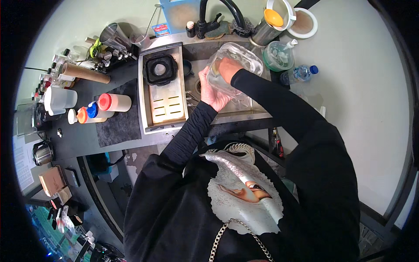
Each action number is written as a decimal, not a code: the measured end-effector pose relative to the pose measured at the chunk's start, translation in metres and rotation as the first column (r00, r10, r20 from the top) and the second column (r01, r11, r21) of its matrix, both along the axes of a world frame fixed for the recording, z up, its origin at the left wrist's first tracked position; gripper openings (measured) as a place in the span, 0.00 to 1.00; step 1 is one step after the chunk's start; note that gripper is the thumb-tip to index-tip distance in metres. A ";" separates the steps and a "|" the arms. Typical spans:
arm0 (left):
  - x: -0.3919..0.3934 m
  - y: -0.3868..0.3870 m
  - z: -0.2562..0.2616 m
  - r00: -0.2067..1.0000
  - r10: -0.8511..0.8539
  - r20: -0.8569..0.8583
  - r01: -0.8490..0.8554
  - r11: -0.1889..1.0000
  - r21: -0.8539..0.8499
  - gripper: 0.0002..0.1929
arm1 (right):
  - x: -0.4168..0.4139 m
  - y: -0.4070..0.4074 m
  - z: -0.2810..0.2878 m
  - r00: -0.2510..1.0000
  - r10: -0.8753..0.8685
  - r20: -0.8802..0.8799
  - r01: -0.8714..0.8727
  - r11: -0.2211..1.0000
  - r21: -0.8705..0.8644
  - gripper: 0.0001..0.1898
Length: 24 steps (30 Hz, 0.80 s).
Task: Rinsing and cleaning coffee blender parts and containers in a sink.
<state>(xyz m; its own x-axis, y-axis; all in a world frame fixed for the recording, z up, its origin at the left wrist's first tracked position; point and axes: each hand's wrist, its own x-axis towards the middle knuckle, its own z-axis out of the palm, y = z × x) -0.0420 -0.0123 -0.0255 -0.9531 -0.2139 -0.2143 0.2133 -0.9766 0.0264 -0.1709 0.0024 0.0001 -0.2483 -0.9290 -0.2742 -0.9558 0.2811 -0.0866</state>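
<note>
My left hand (214, 93) grips a clear plastic container (250, 60) from below and along its left side, tilted over the metal sink (226, 114). Inside the container is my right hand (228, 69); its fingers are partly hidden, and something yellowish shows beside them. Whether those fingers hold it I cannot tell. Under the container, more clear plastic and some metal utensils (193, 98) lie in the basin, near the drain. A dark cup (187, 67) stands in the basin to the left.
A metal tray (168, 91) with a black square lid or base (160, 69) covers the sink's left part. Behind rises a black faucet (233, 9). To the right stand a green-tinted tub (278, 57) and a plastic bottle (299, 74); squeeze bottles (114, 102) lie left on a black mat (126, 126).
</note>
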 end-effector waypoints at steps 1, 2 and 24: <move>-0.004 0.002 -0.001 1.000 -0.011 -0.008 0.011 1.000 -0.001 0.43 | -0.009 0.000 -0.015 1.000 -0.011 -0.008 0.011 1.000 -0.001 0.11; -0.010 0.004 -0.003 0.997 -0.075 -0.010 0.075 0.997 0.013 0.44 | -0.022 0.000 -0.039 0.996 0.074 -0.053 -0.072 0.997 0.042 0.10; 0.011 0.016 0.004 1.000 -0.008 0.014 0.006 0.995 0.097 0.42 | 0.003 0.007 0.012 0.972 0.229 0.056 -0.234 0.898 0.372 0.16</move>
